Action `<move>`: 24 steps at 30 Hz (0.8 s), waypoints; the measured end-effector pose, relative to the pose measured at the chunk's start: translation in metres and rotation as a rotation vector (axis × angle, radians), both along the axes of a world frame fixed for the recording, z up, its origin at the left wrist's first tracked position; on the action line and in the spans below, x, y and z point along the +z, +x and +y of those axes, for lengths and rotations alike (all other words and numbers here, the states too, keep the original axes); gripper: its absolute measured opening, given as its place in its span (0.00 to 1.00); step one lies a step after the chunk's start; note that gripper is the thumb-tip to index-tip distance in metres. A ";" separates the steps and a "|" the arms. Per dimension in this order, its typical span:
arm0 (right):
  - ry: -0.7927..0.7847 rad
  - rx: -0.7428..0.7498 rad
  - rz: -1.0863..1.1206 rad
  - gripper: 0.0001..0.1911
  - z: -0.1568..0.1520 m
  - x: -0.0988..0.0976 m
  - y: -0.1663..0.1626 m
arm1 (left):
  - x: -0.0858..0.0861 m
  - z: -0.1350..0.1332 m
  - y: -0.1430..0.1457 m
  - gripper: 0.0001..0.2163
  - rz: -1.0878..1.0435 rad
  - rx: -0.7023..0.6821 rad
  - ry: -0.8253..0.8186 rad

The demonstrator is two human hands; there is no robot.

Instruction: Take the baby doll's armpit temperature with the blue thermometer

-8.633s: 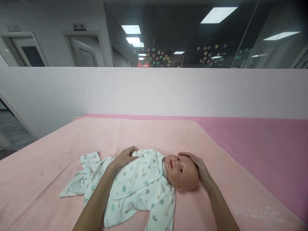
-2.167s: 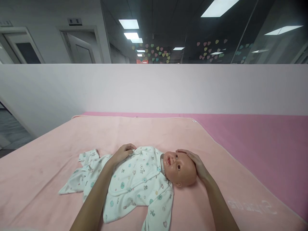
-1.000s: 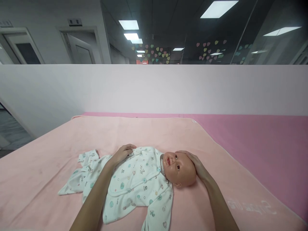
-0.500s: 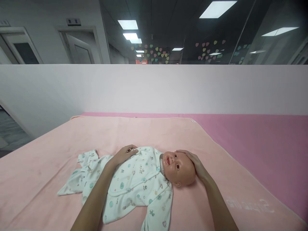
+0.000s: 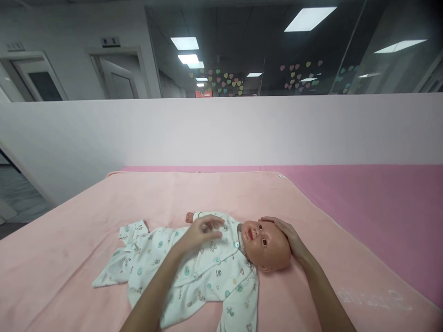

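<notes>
A baby doll (image 5: 268, 246) lies on its back on a peach blanket (image 5: 86, 221), head to the right, dressed in a white printed romper (image 5: 207, 272). My right hand (image 5: 292, 237) cups the top of the doll's head, fingers curved round it. Over the doll's chest my left hand (image 5: 200, 232) hovers or rests lightly, its fingers stretched out and slightly blurred. The doll's small hand (image 5: 189, 216) pokes out of the far sleeve just beyond my left hand.
A darker pink mat (image 5: 380, 207) lies under the blanket and runs off to the right. A low white partition wall (image 5: 221, 131) stands behind, with glass above it. The floor drops away at the left edge (image 5: 20, 207).
My left hand has come off the doll's far sleeve and moved right, over the chest, uncovering the doll's small hand. The view has shifted slightly. My right hand stays on the head.
</notes>
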State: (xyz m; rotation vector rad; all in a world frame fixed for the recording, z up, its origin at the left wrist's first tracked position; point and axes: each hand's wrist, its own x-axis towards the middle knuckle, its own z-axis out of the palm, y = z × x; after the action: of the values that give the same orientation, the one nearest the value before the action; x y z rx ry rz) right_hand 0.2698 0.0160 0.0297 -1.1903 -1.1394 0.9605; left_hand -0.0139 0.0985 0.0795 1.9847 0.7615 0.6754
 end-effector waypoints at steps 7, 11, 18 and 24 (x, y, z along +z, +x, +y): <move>0.112 -0.160 -0.224 0.18 -0.011 0.046 -0.019 | -0.014 -0.011 0.015 0.13 0.150 -0.053 0.111; 0.118 -0.017 -0.475 0.16 -0.017 0.083 -0.056 | -0.013 -0.010 0.012 0.14 0.173 -0.069 0.131; 0.147 -0.013 -0.878 0.19 -0.013 0.082 -0.093 | -0.012 -0.024 0.021 0.18 0.243 -0.093 0.330; 0.142 0.008 -1.046 0.19 -0.011 0.076 -0.105 | -0.024 0.004 0.013 0.19 -0.018 0.065 -0.105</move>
State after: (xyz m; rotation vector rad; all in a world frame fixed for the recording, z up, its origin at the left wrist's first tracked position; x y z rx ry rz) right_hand 0.1651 0.0049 0.1060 -1.6101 -1.9731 0.1864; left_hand -0.0011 0.1027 0.0554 1.8635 0.8364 0.6774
